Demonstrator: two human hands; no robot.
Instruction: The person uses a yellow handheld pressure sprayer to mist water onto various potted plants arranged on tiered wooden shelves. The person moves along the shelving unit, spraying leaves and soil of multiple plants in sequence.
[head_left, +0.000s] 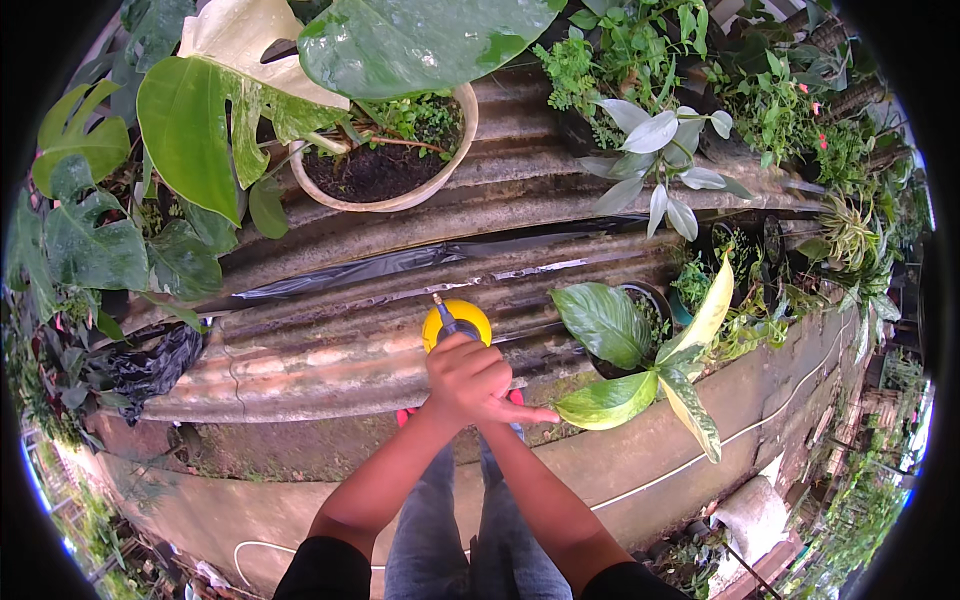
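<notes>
As both forearms (pixel 375 480) meet at center, the left hand (pixel 465 378) curls over the top of a yellow sprayer (pixel 482 318).
Its grip is closed there, thumb stretched right; the right hand is hidden beneath, its grip impossible to tell. The sprayer shows against corrugated sheeting (pixel 300 350), left of a variegated plant (pixel 608 402).

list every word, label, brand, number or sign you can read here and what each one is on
None: no readable text anywhere in the picture.
Yellow sprayer: no lettering shows on its visible part; the hands cover some of it.
Cream pot: no label or number can be made out.
Black plastic at the left: creased, nothing legible.
</notes>
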